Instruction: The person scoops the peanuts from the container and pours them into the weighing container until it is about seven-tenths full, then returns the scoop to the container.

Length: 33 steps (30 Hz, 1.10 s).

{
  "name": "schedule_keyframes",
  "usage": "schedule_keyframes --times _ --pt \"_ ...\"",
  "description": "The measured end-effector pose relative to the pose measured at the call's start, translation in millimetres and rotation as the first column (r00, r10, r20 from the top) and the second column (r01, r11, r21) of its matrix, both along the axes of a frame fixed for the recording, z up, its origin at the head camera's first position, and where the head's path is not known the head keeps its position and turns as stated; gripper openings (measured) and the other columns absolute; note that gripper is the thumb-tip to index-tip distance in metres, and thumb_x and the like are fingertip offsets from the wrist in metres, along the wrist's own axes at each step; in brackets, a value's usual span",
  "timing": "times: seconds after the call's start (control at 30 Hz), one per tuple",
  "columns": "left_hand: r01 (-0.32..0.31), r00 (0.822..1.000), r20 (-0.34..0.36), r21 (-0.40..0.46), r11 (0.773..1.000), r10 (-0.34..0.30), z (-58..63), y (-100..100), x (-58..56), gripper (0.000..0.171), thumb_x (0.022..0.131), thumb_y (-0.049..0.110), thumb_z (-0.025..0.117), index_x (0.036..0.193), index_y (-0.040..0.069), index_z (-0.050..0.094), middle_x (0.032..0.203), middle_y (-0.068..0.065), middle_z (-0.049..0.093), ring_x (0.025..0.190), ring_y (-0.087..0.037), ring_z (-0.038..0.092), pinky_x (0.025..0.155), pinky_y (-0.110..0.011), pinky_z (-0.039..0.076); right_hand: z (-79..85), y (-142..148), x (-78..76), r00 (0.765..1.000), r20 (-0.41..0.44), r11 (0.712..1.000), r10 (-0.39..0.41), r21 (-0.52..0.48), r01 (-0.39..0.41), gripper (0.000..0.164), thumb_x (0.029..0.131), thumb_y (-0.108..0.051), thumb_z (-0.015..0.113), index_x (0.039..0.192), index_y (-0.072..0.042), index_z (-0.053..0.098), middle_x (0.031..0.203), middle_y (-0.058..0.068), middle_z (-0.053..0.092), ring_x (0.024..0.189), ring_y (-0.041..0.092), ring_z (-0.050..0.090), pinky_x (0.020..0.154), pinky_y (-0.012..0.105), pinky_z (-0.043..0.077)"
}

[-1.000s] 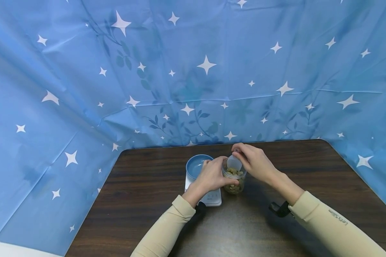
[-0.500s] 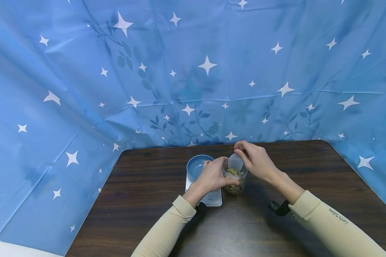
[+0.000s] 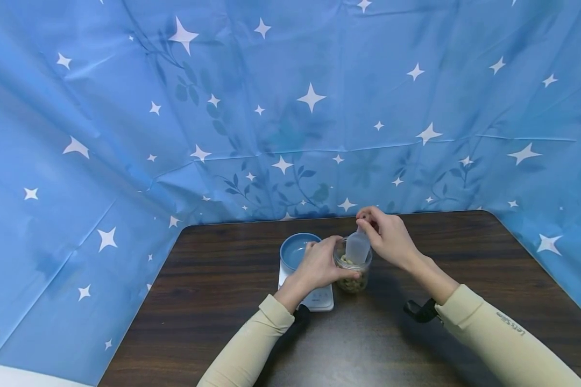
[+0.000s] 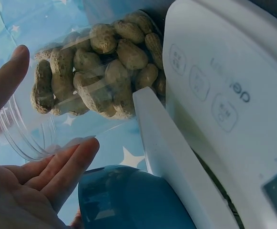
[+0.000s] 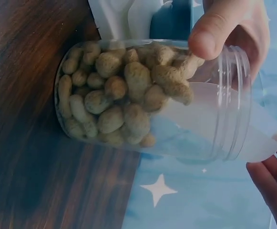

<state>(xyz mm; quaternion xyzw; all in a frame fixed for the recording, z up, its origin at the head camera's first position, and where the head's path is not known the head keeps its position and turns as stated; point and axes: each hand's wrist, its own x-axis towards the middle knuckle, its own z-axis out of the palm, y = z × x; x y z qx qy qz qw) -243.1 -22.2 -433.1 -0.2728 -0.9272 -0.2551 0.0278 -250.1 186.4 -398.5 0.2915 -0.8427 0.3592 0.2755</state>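
A clear plastic jar [image 3: 352, 284] holds unshelled peanuts [image 5: 112, 102] and stands upright on the table. My left hand [image 3: 318, 264] grips the jar near its mouth, thumb on the near side and fingers on the other. With my right hand [image 3: 389, 239] I pinch the handle end of a translucent white scoop [image 3: 357, 248]. The scoop reaches down through the jar's mouth, and its end lies against the peanuts in the right wrist view. Left of the jar, a blue bowl [image 3: 291, 251] sits on a white kitchen scale [image 3: 322, 299], which my left hand and wrist partly cover.
A dark wood-grain table [image 3: 213, 290] bears everything. Behind it and at the left hangs a blue curtain [image 3: 290, 118] with white stars. Each wrist wears a black camera mount; the right one [image 3: 420, 312] hangs just above the tabletop.
My right hand has shifted slightly up and to the right, and the scoop has tipped more upright within the jar's mouth. My left hand and the jar have stayed in place.
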Motion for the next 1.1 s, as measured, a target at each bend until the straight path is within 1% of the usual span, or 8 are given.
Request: schedule_keyframes --times 0.1,0.17,0.37,0.53,0.73,0.87,1.0,1.1 --pt "-0.001 1.0 0.003 -0.004 1.0 0.001 -0.2 0 0.0 0.09 0.077 0.061 0.085 0.146 0.011 0.053 0.13 0.0 0.065 0.113 -0.013 0.061 0.106 -0.052 0.038 0.5 1 0.8 0.998 0.019 0.998 -0.051 -0.025 0.052 0.005 0.099 -0.002 0.066 0.104 -0.002 0.066 0.074 -0.001 0.064 0.052 0.006 0.047 0.051 0.028 0.042" --pt "0.0 1.0 0.004 -0.001 1.0 0.0 -0.2 0 0.3 0.091 0.077 0.061 0.085 0.146 0.01 0.053 0.132 0.0 0.065 0.114 -0.013 0.061 0.106 -0.053 0.037 0.3 0 1.7 0.997 0.015 0.997 -0.069 -0.021 0.069 0.004 0.099 -0.003 0.067 0.103 -0.003 0.066 0.072 -0.001 0.063 0.051 0.006 0.046 0.05 0.028 0.041" --pt "0.012 1.0 -0.008 0.007 1.0 -0.012 0.0 0 0.2 0.09 0.078 0.059 0.085 0.146 0.01 0.053 0.132 -0.001 0.065 0.115 -0.014 0.061 0.106 -0.053 0.038 -3.6 -5 6.6 0.994 -0.057 0.995 -0.096 0.015 0.097 0.004 0.099 -0.005 0.068 0.102 -0.004 0.066 0.071 -0.005 0.063 0.048 0.003 0.042 0.047 0.027 0.039" --pt "0.009 1.0 -0.004 0.005 1.0 -0.009 -0.4 0 0.5 0.091 0.077 0.059 0.086 0.146 0.009 0.053 0.133 -0.002 0.065 0.115 -0.015 0.061 0.105 -0.052 0.038 -6.2 -7 9.6 0.987 -0.05 0.988 -0.15 -0.042 0.148 0.005 0.098 -0.005 0.069 0.1 -0.002 0.067 0.067 -0.006 0.062 0.044 0.002 0.038 0.044 0.027 0.035" --pt "0.01 1.0 -0.009 0.012 1.0 -0.01 -1.7 -1 0.3 0.09 0.077 0.058 0.086 0.146 0.01 0.053 0.131 -0.001 0.065 0.114 -0.014 0.062 0.104 -0.051 0.039 -8.8 -8 10.1 0.981 0.021 0.975 -0.194 -0.108 0.195 0.006 0.1 -0.007 0.066 0.098 -0.001 0.068 0.064 -0.004 0.063 0.038 0.004 0.033 0.038 0.028 0.029" --pt "0.016 1.0 -0.006 0.017 1.0 -0.016 -2.6 -1 -0.6 0.089 0.077 0.058 0.087 0.145 0.012 0.054 0.128 0.001 0.066 0.111 -0.012 0.061 0.104 -0.05 0.039 -10.6 -8 10.9 0.97 0.095 0.963 -0.223 -0.136 0.235 0.008 0.101 -0.008 0.065 0.099 -0.001 0.068 0.064 -0.003 0.064 0.037 0.007 0.038 0.037 0.026 0.031" --pt "0.016 1.0 0.001 0.016 1.0 -0.016 -3.2 -1 -1.7 0.089 0.077 0.058 0.087 0.146 0.013 0.053 0.128 0.003 0.065 0.111 -0.011 0.061 0.105 -0.051 0.038 -11.9 -6 10.6 0.961 0.165 0.959 -0.222 -0.139 0.246 0.01 0.101 -0.01 0.065 0.101 -0.001 0.068 0.064 -0.002 0.066 0.038 0.012 0.044 0.038 0.028 0.035" --pt "0.013 1.0 0.01 0.014 1.0 -0.013 -3.1 -1 -2.5 0.089 0.077 0.058 0.087 0.146 0.014 0.053 0.129 0.003 0.065 0.111 -0.01 0.061 0.105 -0.05 0.037 -12.3 -5 10.5 0.951 0.223 0.953 -0.217 -0.162 0.255 0.013 0.103 -0.012 0.064 0.103 0.0 0.069 0.067 0.001 0.069 0.042 0.013 0.052 0.041 0.029 0.039"
